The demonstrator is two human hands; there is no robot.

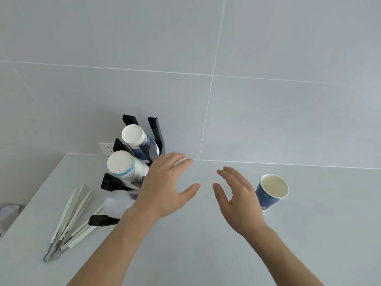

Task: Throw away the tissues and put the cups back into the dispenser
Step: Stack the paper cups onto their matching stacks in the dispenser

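Two empty hands hover over a pale counter (185, 244), fingers spread, holding nothing.

The left hand (165, 188) has its fingers apart, and its fingertips are just beside the black dispenser (156, 131), which holds two stacks of upside-down cups (132, 135). The right hand (237, 199) is also spread and loose, with a blue cup (270, 193) standing upright just beyond its outer edge, not touched. Pale tongs (70, 217) lie well left of the left wrist, and a crumpled tissue (8, 211) sits at the far left edge.
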